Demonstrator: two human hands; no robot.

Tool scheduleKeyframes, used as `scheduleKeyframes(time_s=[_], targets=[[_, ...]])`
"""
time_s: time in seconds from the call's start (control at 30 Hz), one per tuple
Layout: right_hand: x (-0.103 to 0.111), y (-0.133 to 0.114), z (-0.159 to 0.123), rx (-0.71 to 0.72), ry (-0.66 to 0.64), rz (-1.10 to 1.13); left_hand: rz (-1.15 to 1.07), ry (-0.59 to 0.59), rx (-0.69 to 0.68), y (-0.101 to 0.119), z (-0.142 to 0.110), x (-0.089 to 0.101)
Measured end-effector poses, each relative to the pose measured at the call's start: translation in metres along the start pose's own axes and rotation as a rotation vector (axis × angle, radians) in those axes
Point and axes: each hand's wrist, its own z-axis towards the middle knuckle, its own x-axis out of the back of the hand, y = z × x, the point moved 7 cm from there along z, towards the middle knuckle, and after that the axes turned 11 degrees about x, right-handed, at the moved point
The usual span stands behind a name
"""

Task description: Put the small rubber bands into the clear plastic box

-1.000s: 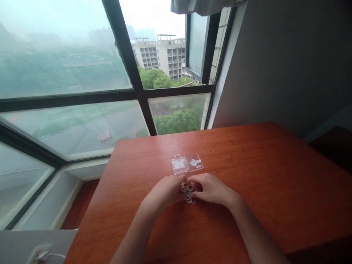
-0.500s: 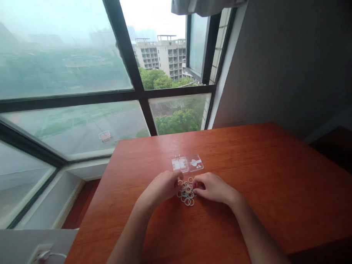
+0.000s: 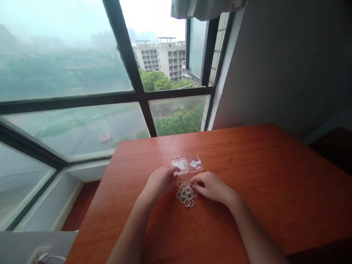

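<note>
1. Pale, multicoloured thin round bands (image 3: 186,195) lie in a loose, overlapping pile on our reddish-brown wooden table (image 3: 261,183), between our two hands and nearer to us than the plastic pieces.
2. Our left hand (image 3: 160,181) is released, its fingers loosely bent; it hovers at the pile's far left, and from where we look its fingertips overlap the near edge of the plastic tray.
3. Our right hand (image 3: 212,187) is beside the pile's right edge, thumb and forefinger drawn close together; the bands are so small there that we cannot tell whether it pinches one.
4. Beyond the pile we see a clear, square plastic tray (image 3: 180,162) and, just to its right, a clear, flat plastic panel (image 3: 196,164) with white markings.
5. Behind the table we face a dark-framed glass window (image 3: 99,99), with a grey cloth curtain (image 3: 207,4) hanging at its top right.
6. At our lower left, a white plug (image 3: 43,257) sits in a wall socket, its white cable trailing right.
</note>
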Motion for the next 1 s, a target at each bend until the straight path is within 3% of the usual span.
scheduleKeyframes(time_s=[0.23, 0.57, 1.0], targets=[[0.015, 0.023, -0.003, -0.203, 0.215, -0.177, 0.039, -0.019, 0.032, -0.004, 0.005, -0.006], [0.012, 0.023, -0.004, -0.241, 0.125, -0.222, 0.031, -0.041, -0.003, -0.005, 0.005, -0.009], [0.015, 0.024, -0.004, -0.254, 0.109, -0.218, 0.037, -0.041, -0.020, -0.002, 0.004, -0.009]])
